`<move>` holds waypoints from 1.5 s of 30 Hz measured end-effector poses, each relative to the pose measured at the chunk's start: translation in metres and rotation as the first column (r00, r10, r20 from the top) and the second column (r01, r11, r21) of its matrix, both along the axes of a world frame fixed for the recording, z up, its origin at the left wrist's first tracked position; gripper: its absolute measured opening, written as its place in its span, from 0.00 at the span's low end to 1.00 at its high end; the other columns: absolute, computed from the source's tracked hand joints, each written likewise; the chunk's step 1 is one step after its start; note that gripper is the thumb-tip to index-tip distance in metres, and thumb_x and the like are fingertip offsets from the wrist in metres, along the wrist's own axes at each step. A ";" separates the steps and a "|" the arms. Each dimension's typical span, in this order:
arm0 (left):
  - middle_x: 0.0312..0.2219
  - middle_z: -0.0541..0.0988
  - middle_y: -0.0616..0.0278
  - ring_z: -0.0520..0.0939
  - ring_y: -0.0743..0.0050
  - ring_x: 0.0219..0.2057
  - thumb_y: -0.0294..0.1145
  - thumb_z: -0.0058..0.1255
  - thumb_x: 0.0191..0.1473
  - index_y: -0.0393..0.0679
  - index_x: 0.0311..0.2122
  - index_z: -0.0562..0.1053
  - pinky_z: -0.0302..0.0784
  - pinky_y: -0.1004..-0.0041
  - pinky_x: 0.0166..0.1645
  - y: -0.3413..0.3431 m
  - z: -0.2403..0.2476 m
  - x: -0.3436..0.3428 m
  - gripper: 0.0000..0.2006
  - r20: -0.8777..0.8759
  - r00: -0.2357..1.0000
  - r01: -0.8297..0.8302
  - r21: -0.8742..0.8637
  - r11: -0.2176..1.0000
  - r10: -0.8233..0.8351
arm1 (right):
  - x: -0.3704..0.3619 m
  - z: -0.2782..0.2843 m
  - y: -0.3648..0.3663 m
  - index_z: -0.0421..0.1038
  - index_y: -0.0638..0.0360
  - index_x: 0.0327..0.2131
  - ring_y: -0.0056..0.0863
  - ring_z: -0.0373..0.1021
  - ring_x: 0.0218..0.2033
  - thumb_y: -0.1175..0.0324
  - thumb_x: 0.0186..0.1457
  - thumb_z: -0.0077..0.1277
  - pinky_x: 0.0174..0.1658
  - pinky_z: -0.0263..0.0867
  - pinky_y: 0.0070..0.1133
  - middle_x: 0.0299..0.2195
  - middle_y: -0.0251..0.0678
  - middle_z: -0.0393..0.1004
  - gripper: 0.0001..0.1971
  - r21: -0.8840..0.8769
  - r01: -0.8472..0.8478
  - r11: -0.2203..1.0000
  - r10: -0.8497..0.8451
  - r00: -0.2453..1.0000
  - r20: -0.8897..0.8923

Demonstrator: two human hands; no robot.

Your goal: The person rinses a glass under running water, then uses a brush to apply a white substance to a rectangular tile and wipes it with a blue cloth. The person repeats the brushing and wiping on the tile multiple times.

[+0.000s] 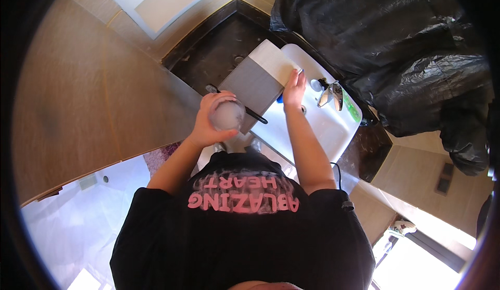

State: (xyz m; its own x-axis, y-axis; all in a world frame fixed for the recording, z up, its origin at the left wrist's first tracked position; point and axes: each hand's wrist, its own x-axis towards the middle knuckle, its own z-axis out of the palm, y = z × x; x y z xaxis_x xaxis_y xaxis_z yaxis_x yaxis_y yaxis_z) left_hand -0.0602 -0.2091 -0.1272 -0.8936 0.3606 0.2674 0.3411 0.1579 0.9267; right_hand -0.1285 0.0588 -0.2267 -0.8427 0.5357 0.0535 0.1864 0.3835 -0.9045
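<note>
My left hand (204, 121) is wrapped round a clear, round cup (227, 115) with something whitish and cloudy inside. A slim black stick-like tool (255, 115) slants past that hand; its dark upper end shows beyond the knuckles, and its middle is hidden. I cannot tell whether the fingers grip it too. My right hand (295, 89) reaches over the sink, its fingers at the right edge of a flat grey-and-cream board (255, 84). Those fingers look close together, their grip partly hidden. The board lies slanted over the left part of the white sink (328, 128).
A metal faucet (330, 96) stands at the sink's back right, beside a green-and-white item (351, 106). Dark countertop (211, 48) surrounds the basin. Black plastic sheeting (385, 45) hangs behind it. A wooden panel (104, 89) borders the left side.
</note>
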 end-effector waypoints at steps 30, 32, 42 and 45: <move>0.53 0.74 0.65 0.70 0.67 0.59 0.46 0.71 0.32 0.51 0.55 0.67 0.32 0.46 0.66 0.006 0.007 0.006 0.41 0.052 0.998 0.033 -0.088 0.996 -0.028 | 0.107 0.101 -0.026 0.71 0.61 0.31 0.35 0.68 0.25 0.65 0.59 0.54 0.32 0.65 0.29 0.24 0.39 0.72 0.09 0.006 -0.249 0.969 0.247 0.965 0.085; 0.52 0.75 0.66 0.70 0.67 0.59 0.45 0.70 0.33 0.50 0.55 0.67 0.31 0.47 0.66 0.007 0.008 0.005 0.40 0.088 0.994 0.067 -0.103 0.992 -0.058 | 0.119 0.083 -0.025 0.72 0.61 0.32 0.15 0.62 0.26 0.62 0.64 0.47 0.29 0.60 0.19 0.22 0.30 0.69 0.12 -0.376 -0.030 0.926 0.030 1.000 -0.004; 0.49 0.76 0.66 0.72 0.67 0.56 0.40 0.70 0.36 0.48 0.57 0.64 0.35 0.51 0.67 0.006 0.000 0.006 0.41 0.234 0.968 0.085 0.020 0.996 -0.088 | 0.157 -0.063 -0.036 0.75 0.57 0.35 0.21 0.66 0.36 0.59 0.64 0.45 0.42 0.62 0.21 0.31 0.31 0.73 0.13 -0.536 0.224 0.814 0.077 0.873 0.482; 0.49 0.77 0.66 0.72 0.66 0.56 0.41 0.71 0.35 0.49 0.57 0.63 0.36 0.49 0.67 0.006 0.004 0.005 0.41 0.200 0.977 0.083 -0.045 0.996 -0.073 | 0.155 -0.061 -0.036 0.75 0.58 0.38 0.22 0.67 0.36 0.60 0.64 0.45 0.42 0.63 0.23 0.32 0.32 0.73 0.13 -0.440 0.075 0.895 0.153 0.875 0.459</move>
State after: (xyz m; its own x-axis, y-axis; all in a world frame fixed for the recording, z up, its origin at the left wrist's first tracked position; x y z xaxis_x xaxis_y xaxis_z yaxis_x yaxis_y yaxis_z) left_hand -0.0550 -0.2029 -0.1234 -0.8954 0.4402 0.0669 0.1648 0.1881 0.9682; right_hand 0.0264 0.0232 -0.2878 -0.7232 0.3730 -0.5812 0.6239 -0.0081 -0.7815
